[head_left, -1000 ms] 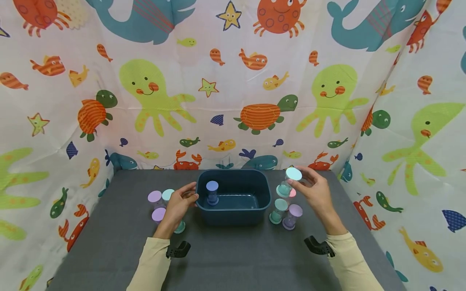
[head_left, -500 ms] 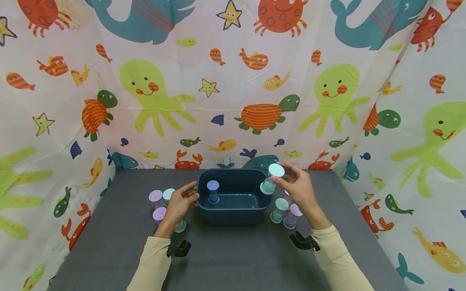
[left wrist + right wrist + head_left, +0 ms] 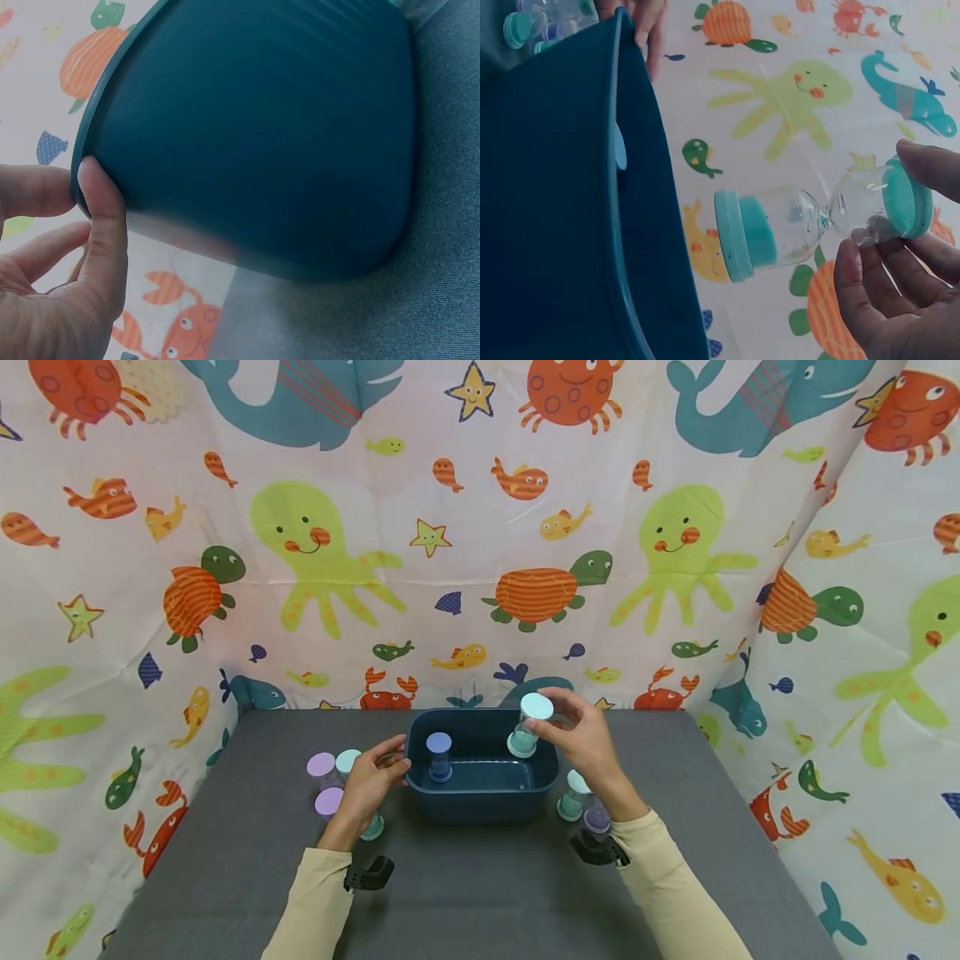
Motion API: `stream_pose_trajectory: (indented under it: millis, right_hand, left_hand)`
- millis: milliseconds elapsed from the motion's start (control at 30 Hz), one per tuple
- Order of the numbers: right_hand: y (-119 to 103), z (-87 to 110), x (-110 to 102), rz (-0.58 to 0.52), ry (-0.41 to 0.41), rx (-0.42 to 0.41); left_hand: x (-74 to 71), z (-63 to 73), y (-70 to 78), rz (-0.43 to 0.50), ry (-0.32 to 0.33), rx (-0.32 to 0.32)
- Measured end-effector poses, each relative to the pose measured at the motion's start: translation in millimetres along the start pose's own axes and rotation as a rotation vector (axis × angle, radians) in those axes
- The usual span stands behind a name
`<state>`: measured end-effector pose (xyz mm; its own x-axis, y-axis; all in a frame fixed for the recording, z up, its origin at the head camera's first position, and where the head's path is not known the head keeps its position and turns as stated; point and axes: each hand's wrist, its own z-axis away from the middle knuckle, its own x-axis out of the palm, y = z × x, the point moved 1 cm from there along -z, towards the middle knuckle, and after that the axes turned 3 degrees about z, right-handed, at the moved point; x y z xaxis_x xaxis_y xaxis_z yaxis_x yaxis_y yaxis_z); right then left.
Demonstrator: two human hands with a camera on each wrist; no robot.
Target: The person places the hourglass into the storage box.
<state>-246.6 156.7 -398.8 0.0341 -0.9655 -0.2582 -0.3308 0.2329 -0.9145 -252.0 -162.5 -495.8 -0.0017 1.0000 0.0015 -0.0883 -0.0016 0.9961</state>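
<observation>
My right hand pinches a teal-capped hourglass by its upper end, over the right part of the dark blue storage bin. In the right wrist view, teal sand lies in the lower bulb of this hourglass, and thumb and fingers hold the other cap. My left hand grips the bin's left end; the left wrist view has the thumb on the outer wall and a finger over the rim. Inside the bin, toward the left, a blue hourglass stands upright.
On the grey table, left of the bin, stand several hourglasses, with a purple-capped one partly behind my left hand. To the bin's right are a teal hourglass and a purple one, partly covered by my right wrist. A sea-animal curtain hangs behind.
My right hand has carried the teal hourglass leftward from above the right-hand group to over the bin. The left hand has stayed on the bin's end.
</observation>
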Motion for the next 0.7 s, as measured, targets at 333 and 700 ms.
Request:
stream_pose_trajectory:
  millis: [333, 700]
  right_hand:
    - [9.0, -3.0, 26.5, 0.038, -0.029, 0.016]
    - [22.6, -12.9, 49.7, 0.077, -0.084, 0.034]
  left_hand:
    - [-0.5, 0.9, -8.8, -0.007, 0.008, 0.021]
    - [-0.3, 1.2, -9.5, -0.005, 0.009, 0.024]
